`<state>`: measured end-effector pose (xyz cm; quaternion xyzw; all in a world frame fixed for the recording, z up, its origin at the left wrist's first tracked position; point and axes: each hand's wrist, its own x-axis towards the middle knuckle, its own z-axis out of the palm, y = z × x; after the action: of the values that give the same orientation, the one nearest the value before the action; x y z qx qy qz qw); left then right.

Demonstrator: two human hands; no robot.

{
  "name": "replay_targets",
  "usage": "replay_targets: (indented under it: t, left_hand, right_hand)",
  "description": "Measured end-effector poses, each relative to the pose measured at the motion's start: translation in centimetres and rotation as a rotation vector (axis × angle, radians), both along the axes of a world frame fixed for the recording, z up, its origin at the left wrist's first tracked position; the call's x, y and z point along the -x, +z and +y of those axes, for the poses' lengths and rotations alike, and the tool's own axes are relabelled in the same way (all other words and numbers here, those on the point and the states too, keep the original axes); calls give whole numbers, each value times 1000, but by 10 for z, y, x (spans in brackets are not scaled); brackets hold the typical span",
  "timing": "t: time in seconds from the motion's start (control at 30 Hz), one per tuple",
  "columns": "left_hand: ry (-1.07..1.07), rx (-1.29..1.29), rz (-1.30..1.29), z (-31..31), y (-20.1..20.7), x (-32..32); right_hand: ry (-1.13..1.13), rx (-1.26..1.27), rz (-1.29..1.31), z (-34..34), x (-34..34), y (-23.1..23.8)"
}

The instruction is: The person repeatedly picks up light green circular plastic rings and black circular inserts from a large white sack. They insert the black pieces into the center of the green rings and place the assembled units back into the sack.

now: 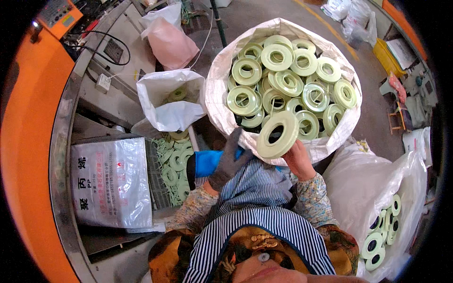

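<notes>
While the right hand (298, 160) grips it by its right edge, a pale green disc (289, 126) hangs tilted over the near rim of the big sack (213, 78), in front of the person's lap. Its wide central hole looks dark. The left hand (226, 165), in a grey glove, is open, its fingers extended just beside the disc's left side; whether the fingertips touch the sack's rim, I cannot tell. Inside the sack lies a heaped pile of discs (279, 84) of the same kind, overlapping at various angles.

Left of the sack stands a small white bag (167, 119), its mouth open, with at least 1 green ring (177, 94) inside. Below it, green scraps (173, 162) fill a narrow space beside a flat printed bag (118, 181). At the person's right, a clear bag (347, 174) holds more pale rings (372, 246), several with dark centres. A striped apron (264, 224) covers the person's front, over patterned sleeves (314, 195).

Farther out, a pinkish bag (171, 45) sits behind the small white bag, an orange machine (26, 127) curves along the left, and a yellow crate (387, 56) stands at the upper right.
</notes>
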<state>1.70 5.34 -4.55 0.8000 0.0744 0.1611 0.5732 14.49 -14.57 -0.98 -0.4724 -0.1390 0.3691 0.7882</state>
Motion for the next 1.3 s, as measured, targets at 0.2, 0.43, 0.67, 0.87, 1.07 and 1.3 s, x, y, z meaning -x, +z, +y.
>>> replay_targets:
  t: [0.2, 0.43, 0.67, 0.87, 1.07, 1.3]
  left_hand:
    - [156, -362, 18, 20, -18, -70]
    - [505, -290, 21, 129, -68, -145]
    - [502, -637, 395, 123, -55, -187]
    - [364, -183, 207, 161, -75, -176]
    - [380, -12, 41, 118, -71, -165]
    - [221, 827, -229, 66, 11, -95]
  right_hand:
    - [-111, -533, 309, -56, -54, -35]
    - [4, -987, 103, -49, -70, 54]
    - [31, 911, -877, 158, -68, -167]
    - [-14, 534, -34, 202, -59, -172]
    - [82, 869, -968, 158, -55, -120]
    - [-435, 701, -1236, 79, -35, -22]
